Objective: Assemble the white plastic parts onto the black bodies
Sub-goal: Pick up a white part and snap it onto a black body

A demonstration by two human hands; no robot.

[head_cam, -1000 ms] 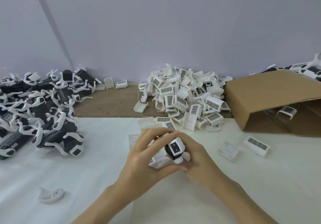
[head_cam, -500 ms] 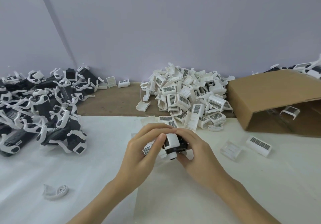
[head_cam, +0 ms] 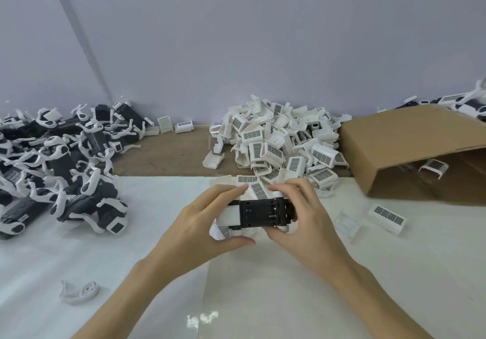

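Both hands hold one black body (head_cam: 263, 213) over the white table, its flat underside turned up towards me. My left hand (head_cam: 200, 225) grips its left end, where a white plastic part (head_cam: 228, 213) sits against the body, thumb underneath and fingers over the top. My right hand (head_cam: 305, 217) grips the right end, fingers curled over the far edge. A large heap of loose white parts with grilles (head_cam: 278, 144) lies just behind the hands. Part of the body's lower side is hidden by my palms.
A pile of black bodies with white parts fitted (head_cam: 60, 170) fills the left side. An open cardboard box (head_cam: 410, 149) lies on its side at the right, with loose white parts (head_cam: 386, 215) in front of it. One white curved piece (head_cam: 79, 290) lies at the near left.
The body has been turned in my hands from end-on to lengthwise, underside up. Both hands stayed at the table's middle and shifted their grip to its two ends.
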